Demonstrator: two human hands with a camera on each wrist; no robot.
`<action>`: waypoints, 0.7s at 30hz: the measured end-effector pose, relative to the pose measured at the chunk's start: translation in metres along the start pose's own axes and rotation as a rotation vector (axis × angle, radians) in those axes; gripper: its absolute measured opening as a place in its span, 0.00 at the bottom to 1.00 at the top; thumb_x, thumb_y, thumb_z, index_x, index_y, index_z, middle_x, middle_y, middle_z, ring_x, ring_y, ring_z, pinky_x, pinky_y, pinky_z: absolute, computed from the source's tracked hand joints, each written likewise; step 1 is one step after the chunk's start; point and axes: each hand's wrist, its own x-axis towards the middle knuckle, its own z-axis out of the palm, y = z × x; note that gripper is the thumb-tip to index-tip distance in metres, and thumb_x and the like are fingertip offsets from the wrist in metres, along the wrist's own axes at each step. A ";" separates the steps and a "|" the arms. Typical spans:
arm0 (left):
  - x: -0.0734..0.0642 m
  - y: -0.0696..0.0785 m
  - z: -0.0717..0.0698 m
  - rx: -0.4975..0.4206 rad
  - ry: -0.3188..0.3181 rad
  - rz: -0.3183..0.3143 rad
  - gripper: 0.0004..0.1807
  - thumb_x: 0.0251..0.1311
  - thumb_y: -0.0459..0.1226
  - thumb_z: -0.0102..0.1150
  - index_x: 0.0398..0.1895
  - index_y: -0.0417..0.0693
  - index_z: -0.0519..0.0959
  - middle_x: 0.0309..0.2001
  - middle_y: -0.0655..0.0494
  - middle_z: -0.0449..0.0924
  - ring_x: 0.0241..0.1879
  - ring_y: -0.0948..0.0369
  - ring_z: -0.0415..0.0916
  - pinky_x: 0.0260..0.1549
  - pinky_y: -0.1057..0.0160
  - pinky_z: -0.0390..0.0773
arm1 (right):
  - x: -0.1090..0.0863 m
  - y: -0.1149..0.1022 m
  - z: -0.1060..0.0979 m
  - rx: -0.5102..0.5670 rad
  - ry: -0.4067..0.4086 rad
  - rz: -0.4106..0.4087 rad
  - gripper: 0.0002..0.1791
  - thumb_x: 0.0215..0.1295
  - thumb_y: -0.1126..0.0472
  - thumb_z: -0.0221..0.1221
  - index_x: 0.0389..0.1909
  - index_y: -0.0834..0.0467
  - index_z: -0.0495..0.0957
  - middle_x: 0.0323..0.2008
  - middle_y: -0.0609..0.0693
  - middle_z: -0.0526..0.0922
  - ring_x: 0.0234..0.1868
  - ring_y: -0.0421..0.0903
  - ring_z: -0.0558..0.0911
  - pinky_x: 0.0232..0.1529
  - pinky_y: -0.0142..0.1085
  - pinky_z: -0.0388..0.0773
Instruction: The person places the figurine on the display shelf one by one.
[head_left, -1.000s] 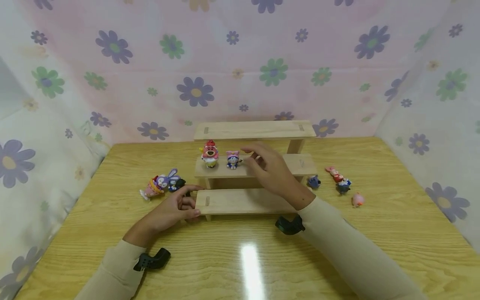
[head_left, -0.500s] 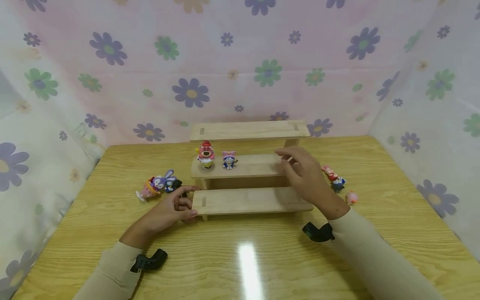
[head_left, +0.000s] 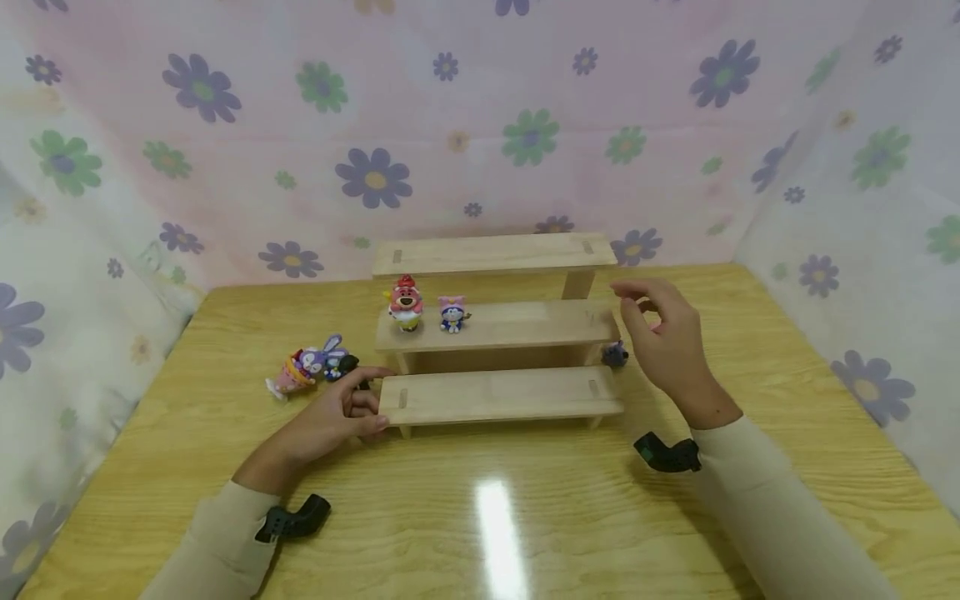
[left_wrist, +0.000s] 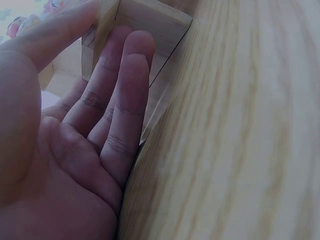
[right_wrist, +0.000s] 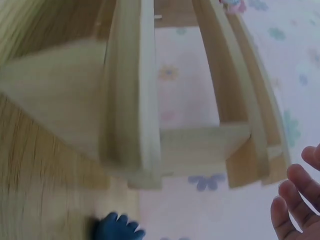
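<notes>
A three-tier wooden display shelf (head_left: 498,396) stands on the table. My left hand (head_left: 326,425) grips the left end of its lowest tier, thumb at the front corner and index finger along the back; in the left wrist view the other fingers (left_wrist: 127,95) lie beside the shelf's leg. On the middle tier stand a pink bear figurine (head_left: 406,304) with a red top and, to its right, a small blue-and-white figurine (head_left: 452,315) in a pink hat. My right hand (head_left: 671,346) hovers past the shelf's right end, fingers loosely bent, holding nothing.
A purple rabbit figurine (head_left: 309,362) lies left of the shelf, with a dark-headed figurine (head_left: 345,365) close to my left hand. A dark blue figurine (head_left: 615,354) sits by the shelf's right end. My right hand mostly hides other figurines. A flowered cloth (head_left: 450,108) hangs behind.
My right hand has moved right, from beside the pink-hatted figurine to beyond the shelf's right end. The figurine stays on the middle tier. My left hand keeps its grip.
</notes>
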 end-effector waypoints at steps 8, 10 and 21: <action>0.002 0.002 0.002 0.001 -0.010 -0.002 0.40 0.66 0.32 0.62 0.76 0.38 0.53 0.39 0.54 0.82 0.35 0.61 0.83 0.36 0.60 0.85 | 0.000 0.026 -0.012 -0.057 -0.058 0.179 0.18 0.78 0.58 0.49 0.57 0.62 0.80 0.48 0.59 0.80 0.40 0.26 0.72 0.34 0.16 0.73; 0.002 0.002 0.002 -0.002 -0.002 0.001 0.40 0.66 0.31 0.62 0.76 0.38 0.53 0.39 0.54 0.82 0.35 0.61 0.83 0.36 0.60 0.85 | 0.001 0.031 -0.014 -0.063 -0.087 0.217 0.19 0.78 0.56 0.48 0.57 0.62 0.79 0.48 0.58 0.79 0.40 0.29 0.73 0.32 0.16 0.74; 0.001 0.002 0.000 -0.005 0.002 -0.002 0.39 0.65 0.30 0.62 0.75 0.38 0.53 0.38 0.54 0.83 0.35 0.61 0.84 0.35 0.62 0.84 | 0.001 0.052 -0.019 -0.141 -0.377 0.353 0.22 0.80 0.51 0.45 0.61 0.61 0.75 0.50 0.64 0.80 0.45 0.60 0.80 0.38 0.43 0.78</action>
